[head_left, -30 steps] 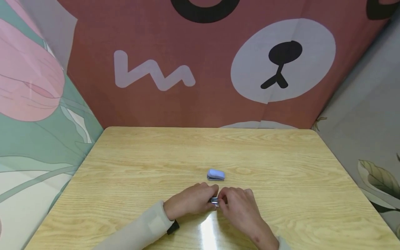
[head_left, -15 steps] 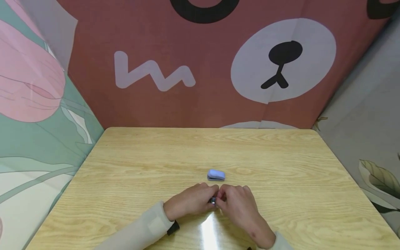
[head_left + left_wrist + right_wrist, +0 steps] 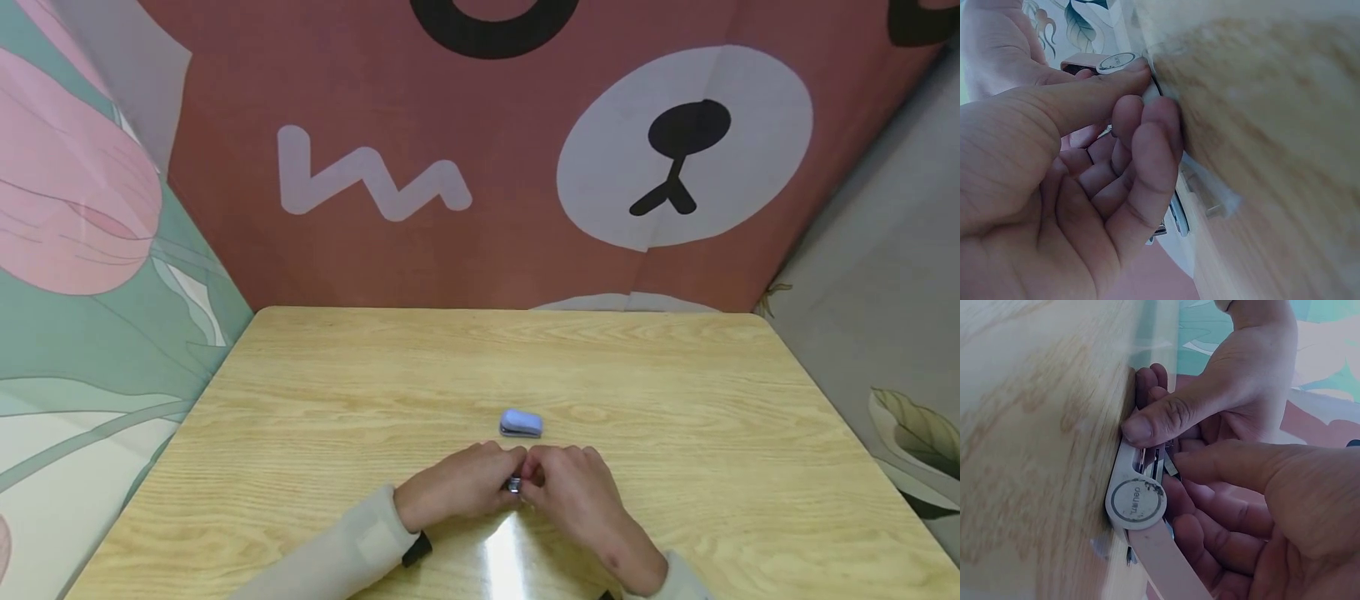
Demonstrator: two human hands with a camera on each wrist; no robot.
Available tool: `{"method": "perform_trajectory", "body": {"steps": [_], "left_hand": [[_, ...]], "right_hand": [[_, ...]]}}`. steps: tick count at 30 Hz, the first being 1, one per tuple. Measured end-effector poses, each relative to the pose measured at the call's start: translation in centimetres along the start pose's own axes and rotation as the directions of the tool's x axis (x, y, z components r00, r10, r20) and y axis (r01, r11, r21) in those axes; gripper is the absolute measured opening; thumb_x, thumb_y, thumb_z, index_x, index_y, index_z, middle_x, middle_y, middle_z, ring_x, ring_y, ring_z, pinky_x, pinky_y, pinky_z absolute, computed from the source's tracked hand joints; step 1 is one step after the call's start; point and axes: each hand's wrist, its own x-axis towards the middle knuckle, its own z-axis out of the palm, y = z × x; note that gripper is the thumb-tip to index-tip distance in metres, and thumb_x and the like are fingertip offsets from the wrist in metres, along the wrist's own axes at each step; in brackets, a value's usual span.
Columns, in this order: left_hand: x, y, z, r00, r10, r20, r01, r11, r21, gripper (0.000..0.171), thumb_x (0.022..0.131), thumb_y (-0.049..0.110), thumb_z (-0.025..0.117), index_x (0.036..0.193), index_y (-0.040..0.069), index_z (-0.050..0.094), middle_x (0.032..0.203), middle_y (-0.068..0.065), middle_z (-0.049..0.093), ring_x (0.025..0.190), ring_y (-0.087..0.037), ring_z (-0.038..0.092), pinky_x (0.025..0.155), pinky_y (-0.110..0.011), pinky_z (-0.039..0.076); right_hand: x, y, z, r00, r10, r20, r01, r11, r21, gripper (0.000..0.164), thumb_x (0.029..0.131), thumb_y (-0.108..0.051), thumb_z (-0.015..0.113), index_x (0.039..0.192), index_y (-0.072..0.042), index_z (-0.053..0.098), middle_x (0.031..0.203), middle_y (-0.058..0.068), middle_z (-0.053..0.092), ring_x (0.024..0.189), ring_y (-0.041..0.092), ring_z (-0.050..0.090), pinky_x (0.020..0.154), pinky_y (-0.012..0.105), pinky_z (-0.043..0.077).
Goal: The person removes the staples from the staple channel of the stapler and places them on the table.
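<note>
My left hand (image 3: 461,482) holds a white and pink stapler (image 3: 1136,506) low over the tabletop, its thumb pressing the white body. The stapler's pink arm (image 3: 1169,565) is swung away from the metal channel (image 3: 1152,464), and a round logo marks its pivot. My right hand (image 3: 581,500) comes in from the right, its thumb and finger pinching a small grey metal strip (image 3: 1172,465) at the channel. Only a bit of shiny metal shows between the hands in the head view. A lavender mini stapler (image 3: 521,423) rests on the table just beyond both hands.
The light wood table (image 3: 375,375) reaches back to a brown wall cloth (image 3: 510,267) printed with a bear. Floral cloths hang at the left and right. A bright glare (image 3: 504,554) lies on the tabletop before the hands.
My right hand has drawn in closer to the left, and less of the shiny metal shows between them. The left hand and the lavender stapler have stayed in place.
</note>
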Motion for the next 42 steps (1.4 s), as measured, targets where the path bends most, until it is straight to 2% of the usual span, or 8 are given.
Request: {"method": "perform_trajectory", "body": {"steps": [4,10,17,27,34,38,42], "left_hand": [[0.0,0.1,-0.1,1.0,-0.014,0.002,0.014,1.0,0.004,0.017,0.097,0.016,0.074,0.092,0.015,0.057,0.067,0.012,0.049,0.056,0.001,0.043,0.05,-0.015,0.036],[0.1,0.0,0.1,1.0,-0.029,0.007,0.029,1.0,0.003,0.017,0.097,0.02,0.074,0.093,0.016,0.058,0.067,0.013,0.049,0.056,0.001,0.044,0.05,-0.016,0.036],[0.0,0.1,0.2,0.999,-0.045,0.031,0.044,0.999,0.014,0.018,0.097,0.021,0.075,0.095,0.015,0.058,0.068,0.012,0.049,0.056,0.0,0.043,0.051,-0.017,0.036],[0.1,0.0,0.4,1.0,0.008,-0.016,-0.007,0.999,0.046,0.017,0.097,0.019,0.075,0.093,0.015,0.059,0.067,0.015,0.047,0.056,0.004,0.04,0.05,-0.014,0.035],[-0.2,-0.1,0.4,1.0,0.02,-0.024,-0.019,0.999,0.029,0.016,0.098,0.018,0.073,0.093,0.016,0.058,0.067,0.014,0.048,0.056,0.004,0.041,0.05,-0.013,0.035],[0.0,0.0,0.3,1.0,0.01,-0.015,-0.01,1.0,0.021,0.019,0.096,0.014,0.074,0.091,0.016,0.057,0.068,0.014,0.049,0.055,0.004,0.041,0.05,-0.013,0.036],[0.1,0.1,0.3,0.999,-0.043,0.005,0.042,0.999,0.021,0.019,0.093,0.015,0.077,0.091,0.016,0.058,0.069,0.014,0.052,0.055,0.003,0.043,0.05,-0.014,0.038]], "right_hand": [[0.1,0.0,-0.1,0.999,-0.033,0.018,0.033,0.999,0.008,0.011,0.078,-0.016,0.085,0.08,-0.022,0.075,0.069,-0.02,0.067,0.066,-0.001,0.058,0.069,0.037,0.042],[0.0,0.3,-0.2,0.994,-0.103,0.028,0.103,0.995,-0.017,0.012,0.078,-0.016,0.084,0.079,-0.024,0.076,0.067,-0.023,0.062,0.063,-0.005,0.053,0.066,0.035,0.042],[-0.2,0.9,0.0,0.968,-0.25,-0.005,0.246,0.956,-0.157,0.028,0.076,-0.014,0.083,0.065,-0.024,0.059,0.058,-0.018,0.047,0.053,0.0,0.039,0.058,0.031,0.037],[-0.3,1.4,0.0,0.956,-0.285,-0.064,0.268,0.944,-0.193,0.03,0.076,-0.015,0.079,0.063,-0.024,0.054,0.06,-0.017,0.047,0.057,0.004,0.044,0.058,0.031,0.04],[-0.7,1.6,-0.3,0.947,-0.307,-0.089,0.29,0.942,-0.168,0.018,0.08,-0.017,0.079,0.073,-0.023,0.064,0.067,-0.019,0.051,0.065,0.004,0.048,0.061,0.029,0.042],[-1.2,2.0,-1.0,0.942,-0.318,-0.107,0.301,0.942,-0.15,0.015,0.082,-0.019,0.081,0.078,-0.023,0.067,0.07,-0.02,0.053,0.067,0.003,0.047,0.061,0.027,0.041],[-1.8,2.7,-1.5,0.925,-0.344,-0.163,0.327,0.937,-0.126,0.015,0.08,-0.016,0.082,0.081,-0.024,0.069,0.074,-0.021,0.057,0.069,0.002,0.049,0.061,0.027,0.042]]}}
